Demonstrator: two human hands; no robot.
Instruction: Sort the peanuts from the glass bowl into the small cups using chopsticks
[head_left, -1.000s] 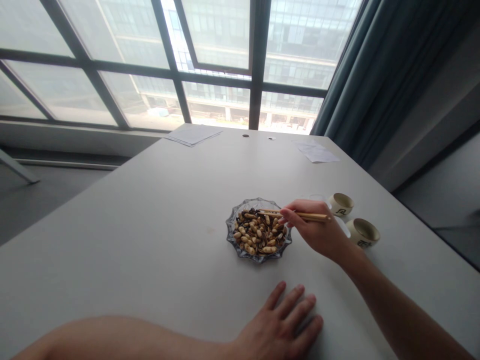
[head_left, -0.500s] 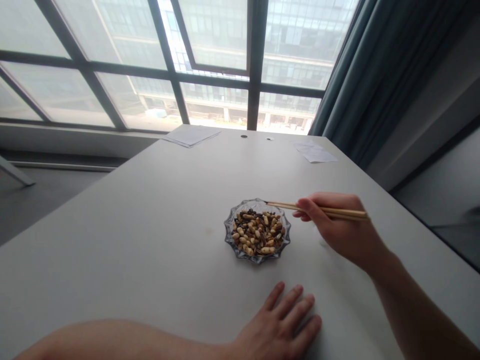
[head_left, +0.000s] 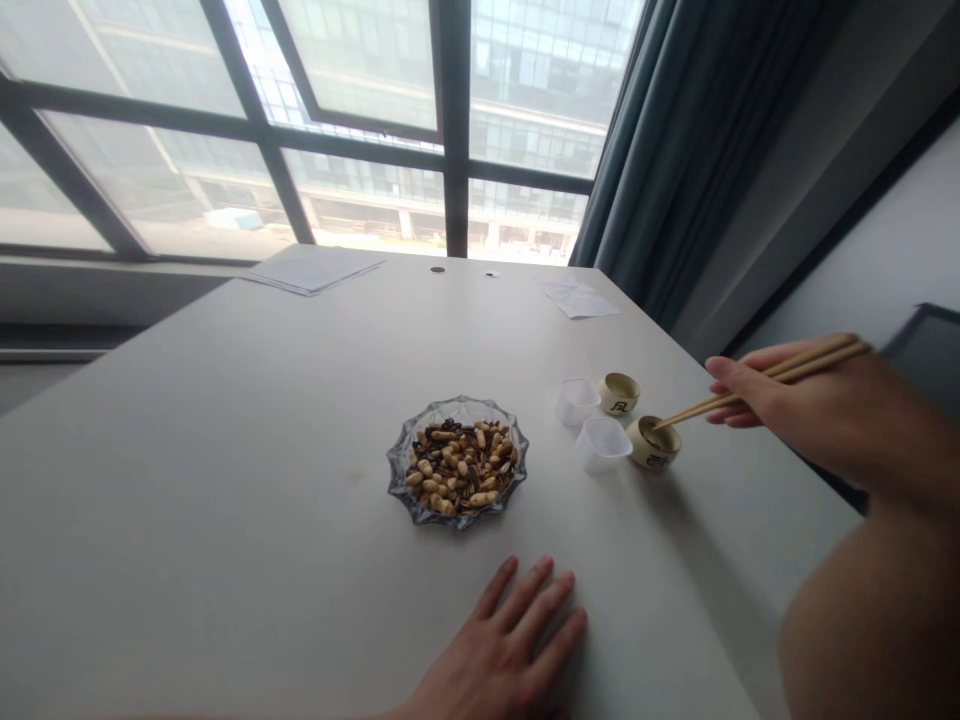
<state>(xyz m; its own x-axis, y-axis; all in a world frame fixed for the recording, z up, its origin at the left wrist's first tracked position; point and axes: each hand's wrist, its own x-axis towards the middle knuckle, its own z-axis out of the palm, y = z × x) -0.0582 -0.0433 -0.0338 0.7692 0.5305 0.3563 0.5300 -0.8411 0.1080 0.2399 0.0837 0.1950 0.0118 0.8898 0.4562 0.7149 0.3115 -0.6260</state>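
My right hand (head_left: 795, 400) is closed around a pair of wooden chopsticks (head_left: 761, 382). Their tips dip into the mouth of a cream cup (head_left: 655, 450) with dark lettering; whether they pinch anything there is too small to tell. Behind it stands a similar cream cup (head_left: 619, 394). Two clear plastic cups (head_left: 604, 445) sit just left of them. A scalloped glass bowl (head_left: 401, 500) holds peanuts (head_left: 444, 480) mixed with dark and striped seeds. Nearer to me, my left hand (head_left: 506, 640) lies flat on the table with fingers spread, holding nothing.
The white table (head_left: 225, 480) reaches to the windows. Stacked papers (head_left: 311, 268) lie at its far left, and more paper (head_left: 577, 297) at the far right. Two small round fittings are set near the far edge. A dark curtain (head_left: 652, 170) hangs at the right.
My right hand has swung the chopsticks from above the glass bowl to the cream cup on the right. The view has turned right, bringing the small cups into sight. My left hand stays flat.
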